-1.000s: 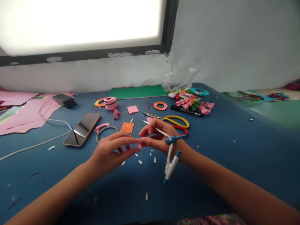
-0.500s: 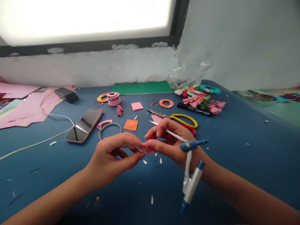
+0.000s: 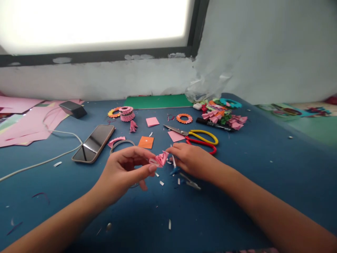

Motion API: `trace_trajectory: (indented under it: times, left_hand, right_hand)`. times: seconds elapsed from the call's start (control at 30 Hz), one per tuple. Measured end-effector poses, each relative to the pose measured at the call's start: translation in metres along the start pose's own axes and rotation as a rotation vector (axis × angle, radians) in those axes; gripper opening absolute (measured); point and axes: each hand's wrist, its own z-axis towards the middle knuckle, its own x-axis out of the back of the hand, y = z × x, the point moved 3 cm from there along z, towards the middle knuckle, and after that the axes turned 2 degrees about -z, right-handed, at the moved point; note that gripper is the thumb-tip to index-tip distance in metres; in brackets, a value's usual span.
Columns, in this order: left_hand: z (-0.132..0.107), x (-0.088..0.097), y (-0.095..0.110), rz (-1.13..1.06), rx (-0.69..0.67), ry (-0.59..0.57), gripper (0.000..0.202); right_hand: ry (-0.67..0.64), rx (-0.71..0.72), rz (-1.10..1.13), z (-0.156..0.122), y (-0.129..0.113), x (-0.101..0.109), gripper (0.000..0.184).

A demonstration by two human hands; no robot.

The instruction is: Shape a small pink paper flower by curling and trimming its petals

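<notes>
My left hand point(image 3: 123, 172) pinches a small folded pink paper piece point(image 3: 160, 159) between thumb and fingers, above the blue table. Close to its right side is my right hand point(image 3: 193, 160), palm down, fingers curled around a drawing compass point(image 3: 175, 171). One white leg of the compass runs up by the fingertips, and the other, blurred, sticks out below the palm. Partly behind my left hand lies a grey ring point(image 3: 122, 142). Scissors point(image 3: 202, 138) with yellow and red handles lie just beyond my right hand, near a pink paper square point(image 3: 176, 136).
Left of centre lie a phone point(image 3: 94, 143) and a white cable point(image 3: 65, 133). Paper rings point(image 3: 184, 118), an orange square point(image 3: 145, 142) and a marker point(image 3: 214, 124) lie farther back. Folded paper pieces point(image 3: 218, 114) are heaped at back right, beside a plastic bag point(image 3: 207, 86).
My right hand has let go of the pink paper and turned palm down, bringing the compass lower and leftward beneath it. My left hand still holds the folded paper.
</notes>
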Motion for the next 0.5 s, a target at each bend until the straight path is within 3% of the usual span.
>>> trace_trajectory:
  times: [0.07, 0.17, 0.23, 0.33, 0.5]
  left_hand:
    - [0.000, 0.001, 0.001, 0.002, -0.001, 0.013, 0.013]
    - [-0.001, 0.003, 0.003, 0.010, -0.022, 0.052, 0.011]
    - [-0.001, 0.006, 0.005, 0.010, -0.046, 0.087, 0.011]
    - [-0.001, 0.010, 0.005, 0.023, -0.081, 0.129, 0.011]
    - [0.001, 0.014, 0.007, 0.060, -0.156, 0.197, 0.013]
  right_hand:
    - [0.023, -0.095, -0.042, -0.002, 0.013, 0.003, 0.028]
    - [0.107, -0.400, -0.168, -0.011, 0.051, 0.016, 0.023]
    - [0.085, -0.530, -0.204, -0.017, 0.075, 0.021, 0.021]
    - [0.006, -0.554, -0.167, -0.017, 0.096, 0.015, 0.028]
    - [0.020, -0.487, -0.104, -0.011, 0.089, 0.006, 0.026]
